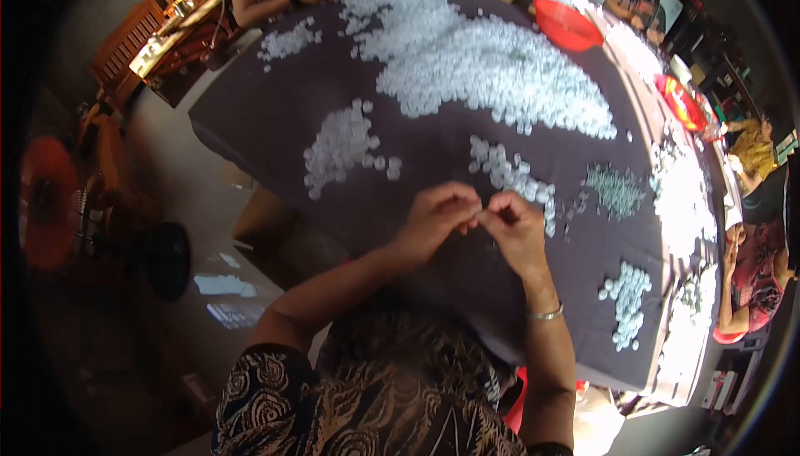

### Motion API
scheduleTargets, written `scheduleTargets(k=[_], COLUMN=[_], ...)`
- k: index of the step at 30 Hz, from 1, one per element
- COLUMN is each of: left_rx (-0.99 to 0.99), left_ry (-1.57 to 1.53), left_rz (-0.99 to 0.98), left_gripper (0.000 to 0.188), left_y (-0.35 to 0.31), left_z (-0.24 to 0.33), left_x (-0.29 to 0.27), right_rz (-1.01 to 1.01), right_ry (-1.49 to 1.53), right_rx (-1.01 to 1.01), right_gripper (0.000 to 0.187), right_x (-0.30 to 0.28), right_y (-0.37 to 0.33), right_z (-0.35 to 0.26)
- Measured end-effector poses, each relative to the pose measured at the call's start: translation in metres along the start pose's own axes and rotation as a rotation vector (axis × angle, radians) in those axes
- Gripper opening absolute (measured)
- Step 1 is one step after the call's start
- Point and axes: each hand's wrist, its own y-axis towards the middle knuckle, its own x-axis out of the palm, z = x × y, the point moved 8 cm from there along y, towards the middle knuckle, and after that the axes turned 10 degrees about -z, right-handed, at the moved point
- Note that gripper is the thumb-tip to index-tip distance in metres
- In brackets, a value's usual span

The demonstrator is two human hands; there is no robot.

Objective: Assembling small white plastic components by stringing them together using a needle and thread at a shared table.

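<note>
My left hand (437,216) and my right hand (518,231) meet near the table's front edge, fingertips of both pinched together. Whatever sits between them is too small to make out. Just beyond my fingers lies a loose row of small whitish pieces (506,169). To the right of my right hand is a pile of thin grey-green bits (617,192), with a few strays close by. Farther left, a heap of small translucent white pieces (340,148) rests on the dark tablecloth (417,144).
A huge spread of white pieces (483,64) covers the table's far side, beside a red basin (568,24). Another small pile (629,302) lies at the right. Other people sit around the table. A black fan (167,260) stands on the floor at left.
</note>
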Motion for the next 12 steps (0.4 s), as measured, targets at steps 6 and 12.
scheduleTargets(k=[6, 12], left_rx=[0.180, 0.264], left_ry=[0.283, 0.411], left_rz=[0.022, -0.009], left_gripper=[0.013, 0.014], left_y=[0.009, 0.004], left_z=[0.018, 0.017], left_x=[-0.002, 0.003], right_rz=[-0.031, -0.071], right_ry=[-0.074, -0.005], right_rx=[-0.014, 0.049], right_gripper=[0.004, 0.006], right_x=[0.000, 0.001], right_y=[0.011, 0.004], right_z=[-0.009, 0.001])
